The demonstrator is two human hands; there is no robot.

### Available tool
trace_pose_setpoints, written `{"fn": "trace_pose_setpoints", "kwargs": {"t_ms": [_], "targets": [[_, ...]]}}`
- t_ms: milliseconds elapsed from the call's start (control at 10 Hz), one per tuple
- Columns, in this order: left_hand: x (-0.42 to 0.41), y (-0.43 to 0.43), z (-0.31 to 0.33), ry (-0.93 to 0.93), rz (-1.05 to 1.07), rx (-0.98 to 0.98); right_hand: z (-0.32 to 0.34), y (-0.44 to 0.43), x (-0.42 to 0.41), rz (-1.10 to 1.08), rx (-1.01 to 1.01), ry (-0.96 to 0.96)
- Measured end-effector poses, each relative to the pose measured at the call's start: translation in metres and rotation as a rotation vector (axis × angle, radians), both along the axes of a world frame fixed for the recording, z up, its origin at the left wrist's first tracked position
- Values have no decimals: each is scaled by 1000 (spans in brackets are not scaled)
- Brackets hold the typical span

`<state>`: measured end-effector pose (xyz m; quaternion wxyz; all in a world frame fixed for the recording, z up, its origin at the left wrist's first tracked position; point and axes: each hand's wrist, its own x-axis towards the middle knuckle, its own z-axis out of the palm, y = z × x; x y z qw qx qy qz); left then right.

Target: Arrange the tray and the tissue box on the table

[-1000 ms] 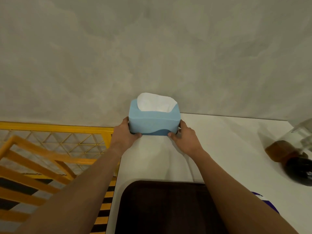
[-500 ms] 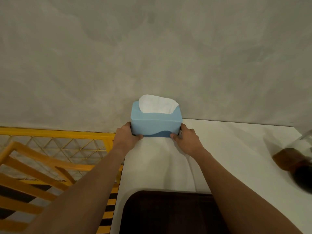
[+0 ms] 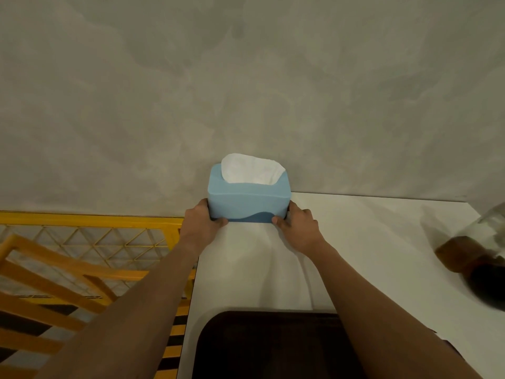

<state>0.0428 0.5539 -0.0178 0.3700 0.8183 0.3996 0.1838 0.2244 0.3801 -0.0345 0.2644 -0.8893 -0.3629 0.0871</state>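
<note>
A yellow railing runs along the table's left edge. The left hand grips the left end of the blue tissue box, and the right hand grips its right end. The box stands upright at the far left corner of the white table, against the grey wall, long axis left to right, white tissue pointing up. The dark tray lies nearer, between the forearms. A blurred brown jar stands far right.

one head-worn view, looking forward and down, close over the white surface toward the grey wall.
</note>
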Motion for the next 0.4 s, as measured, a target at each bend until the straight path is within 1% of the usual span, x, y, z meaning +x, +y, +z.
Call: {"fn": "trace_pose_setpoints", "kwargs": {"t_ms": [200,300,400], "targets": [[2,1,-2,19,-2,-9,1,1,-1,-10,-15,-5],[2,0,1,44,-4,-22,9,0,-4,-3,-53,22],[2,-2,7,49,-19,-60,19,-1,-1,18,-56,120]]}}
